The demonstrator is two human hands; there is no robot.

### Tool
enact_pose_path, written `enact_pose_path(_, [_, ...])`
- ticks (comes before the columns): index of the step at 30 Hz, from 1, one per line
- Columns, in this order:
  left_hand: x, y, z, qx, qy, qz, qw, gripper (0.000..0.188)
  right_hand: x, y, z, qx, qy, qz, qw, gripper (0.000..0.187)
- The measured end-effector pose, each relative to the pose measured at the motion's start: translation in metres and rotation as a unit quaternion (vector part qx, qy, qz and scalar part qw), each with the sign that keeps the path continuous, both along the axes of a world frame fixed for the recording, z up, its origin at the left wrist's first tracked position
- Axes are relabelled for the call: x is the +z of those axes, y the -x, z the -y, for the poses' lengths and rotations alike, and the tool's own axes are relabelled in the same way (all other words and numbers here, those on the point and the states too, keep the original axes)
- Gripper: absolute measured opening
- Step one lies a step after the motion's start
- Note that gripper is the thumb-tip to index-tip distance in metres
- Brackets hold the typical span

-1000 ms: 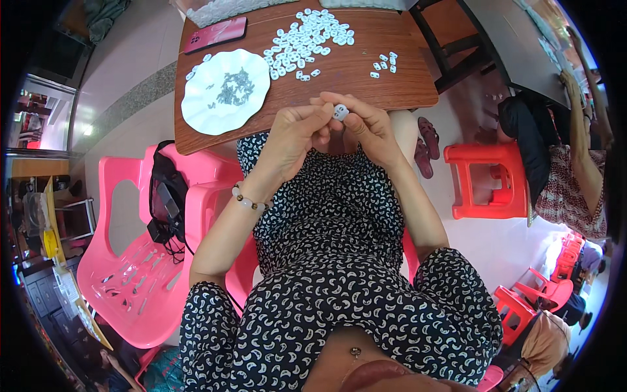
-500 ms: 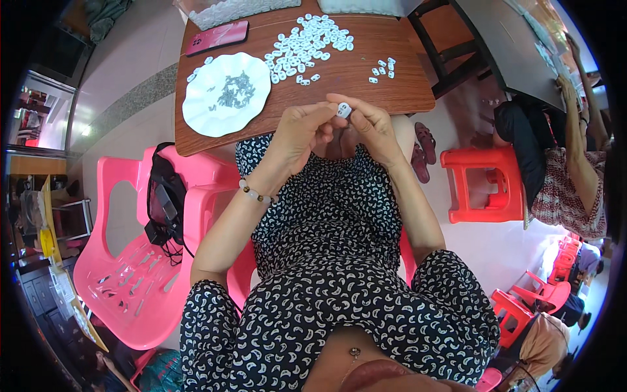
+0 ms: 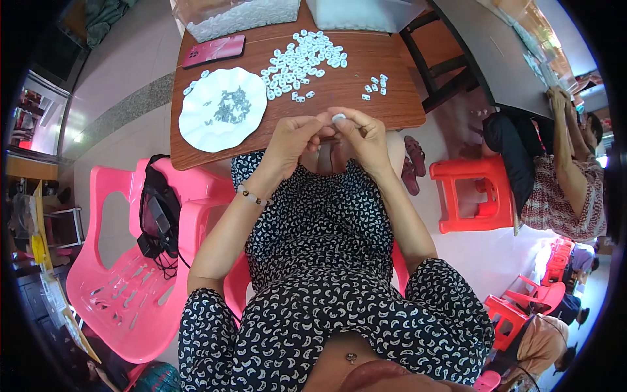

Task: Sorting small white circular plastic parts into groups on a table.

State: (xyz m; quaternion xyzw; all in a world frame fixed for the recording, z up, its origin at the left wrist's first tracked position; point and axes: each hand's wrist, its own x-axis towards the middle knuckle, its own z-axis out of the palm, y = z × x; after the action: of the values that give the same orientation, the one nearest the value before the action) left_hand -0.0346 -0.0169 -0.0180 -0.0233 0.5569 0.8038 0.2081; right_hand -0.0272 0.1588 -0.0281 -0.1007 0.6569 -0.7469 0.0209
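A small white oval plastic piece [image 3: 338,118] is pinched between the thumb and index finger of my right hand [image 3: 367,138], over the near edge of the table. My left hand [image 3: 291,140] is closed in a pinch right beside it, fingertips close to the piece. Whatever those left fingers hold, if anything, is too small to see. Ahead lies a loose pile of similar white pieces [image 3: 302,60] with dark openings. To the left, a white wavy-edged plate [image 3: 196,124] bears a heap of tiny grey metal parts [image 3: 232,106].
Several white pieces [image 3: 374,87] lie apart at the right of the brown table [image 3: 294,121]. A pink phone [image 3: 214,51] and clear bins [image 3: 245,23] stand at the back. A pink chair [image 3: 124,287] holds a black bag [image 3: 160,212]; a red stool [image 3: 473,196] stands right.
The white piece has turned in my right fingers, so its face with dark openings no longer shows. Both hands stay close together; the whole view has shifted slightly.
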Motion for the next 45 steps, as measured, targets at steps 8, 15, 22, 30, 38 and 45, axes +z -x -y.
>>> enact_pose_path(8, [-0.034,0.027,0.02,0.098,0.398,-0.306,0.859,0.023,0.052,0.089,-0.021,-0.046,-0.246,-0.077,0.965,0.035])
enact_pose_path(15, [-0.039,0.024,0.009,0.13,0.331,-0.378,0.855,0.021,0.113,0.279,-0.075,-0.136,-0.143,-0.145,0.97,0.03])
enact_pose_path(22, [-0.041,0.022,0.015,0.108,0.284,-0.374,0.877,0.021,0.112,0.319,-0.071,0.056,-0.021,-0.259,0.964,0.04])
enact_pose_path(30, [-0.041,0.022,0.022,0.127,0.305,-0.368,0.869,0.02,0.065,0.185,-0.013,0.0,-0.252,-0.147,0.957,0.021])
enact_pose_path(38, [-0.041,0.022,0.02,0.115,0.336,-0.347,0.868,0.02,0.013,0.097,0.012,0.064,-0.44,-0.23,0.865,0.015])
enact_pose_path(45, [-0.037,0.021,0.018,0.106,0.366,-0.34,0.86,0.016,-0.002,0.094,0.016,0.027,-0.478,-0.268,0.836,0.014])
